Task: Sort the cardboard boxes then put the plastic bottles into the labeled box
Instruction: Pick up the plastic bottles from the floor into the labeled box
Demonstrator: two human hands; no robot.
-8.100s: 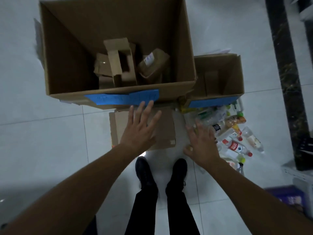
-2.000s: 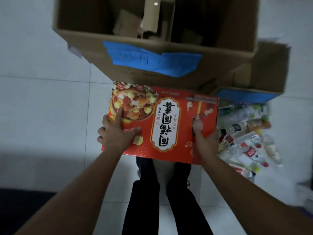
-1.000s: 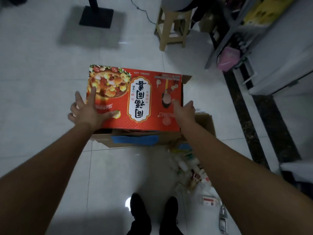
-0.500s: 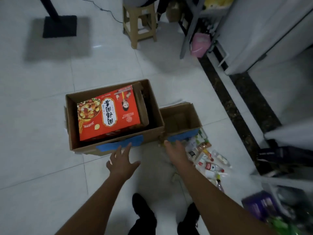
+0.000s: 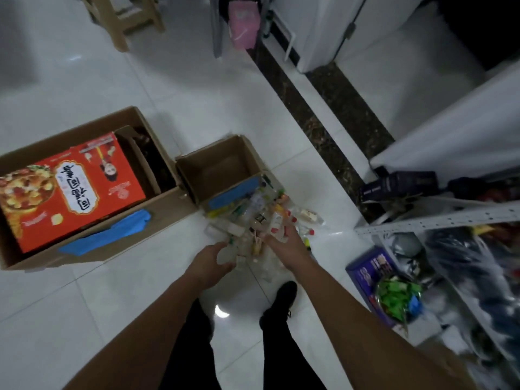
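Plastic blurs under my left hand [image 5: 209, 263] and right hand [image 5: 284, 244], both down in the bottles [image 5: 254, 216]; I cannot tell whether either grasps one. The heap touches the small box [image 5: 219, 164]. A nudge could roll bottles towards the shelf [image 5: 436, 218]. Beside it, the big box [image 5: 168, 204] holds a red carton [image 5: 70, 190].

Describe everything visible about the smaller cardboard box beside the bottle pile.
The smaller cardboard box is plain brown card, open-topped, with nothing showing inside. It stands upright on the tiled floor, one side against the larger cardboard box. A blue label runs along its near wall, where the plastic bottles are heaped against it. The left hand and right hand do not touch it.
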